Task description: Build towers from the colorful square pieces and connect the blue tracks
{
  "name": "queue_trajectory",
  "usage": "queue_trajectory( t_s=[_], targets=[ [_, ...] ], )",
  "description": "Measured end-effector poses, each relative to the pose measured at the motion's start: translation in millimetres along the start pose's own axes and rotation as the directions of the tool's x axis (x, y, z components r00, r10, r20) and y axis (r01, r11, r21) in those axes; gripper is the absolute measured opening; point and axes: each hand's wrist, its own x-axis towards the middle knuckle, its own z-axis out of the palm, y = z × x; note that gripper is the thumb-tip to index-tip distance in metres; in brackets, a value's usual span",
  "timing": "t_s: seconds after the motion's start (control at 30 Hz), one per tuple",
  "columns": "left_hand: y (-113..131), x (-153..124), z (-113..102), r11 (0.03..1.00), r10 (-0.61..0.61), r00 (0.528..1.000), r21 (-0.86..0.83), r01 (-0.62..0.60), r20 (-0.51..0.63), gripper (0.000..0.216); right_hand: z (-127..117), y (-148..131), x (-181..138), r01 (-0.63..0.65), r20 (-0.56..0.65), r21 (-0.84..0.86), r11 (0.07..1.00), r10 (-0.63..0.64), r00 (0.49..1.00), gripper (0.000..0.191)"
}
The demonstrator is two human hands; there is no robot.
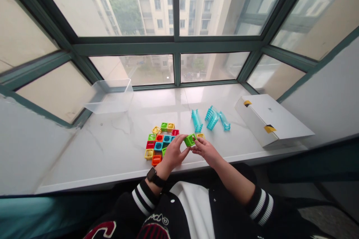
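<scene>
Soft daylight from the window (pixel 175 41) fills the scene; edges bow strongly.

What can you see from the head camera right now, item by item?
Hollow block: 1, green, between both hands.
Block cluster: about twenty, red, yellow, green, blue, orange, on the sill.
Ribbed pieces: 3, translucent teal, right of the blocks.
Clear plastic bin: 1, colourless, sill's far left.
Cardboard box: 1, white with yellow tape, sill's right.
Marble sill: 1, white, under everything.
Smartwatch: 1, black, left wrist.
Left hand: 1, bare, on the block.
Right hand: 1, bare, on the block.
</scene>
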Motion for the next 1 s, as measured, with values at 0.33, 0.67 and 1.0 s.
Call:
queue_trajectory(
  t_s=[0.33,0.67,1.0],
  targets=[
    [0.2,0.0,3.9,0.998,-0.031,0.999,0.050,0.032,-0.022,0.046,-3.7,3.8,-6.4,0.075,0.084,-0.114,0.991,-0.066,0.994,0.067],
    [11.4,-4.3,9.7,0.996,-0.083,0.996,0.043,0.081,0.041,0.040,-3.0,7.8,-18.1,0.377,0.112,-0.549,0.746,-0.381,0.918,0.072],
    [3.5,-12.9,35.3,0.983,-0.139,0.978,-0.097,0.155,0.155,0.071,-59.7,10.1,-23.9,0.323,0.039,-0.748,0.579,-0.447,0.894,0.055]
  ],
)
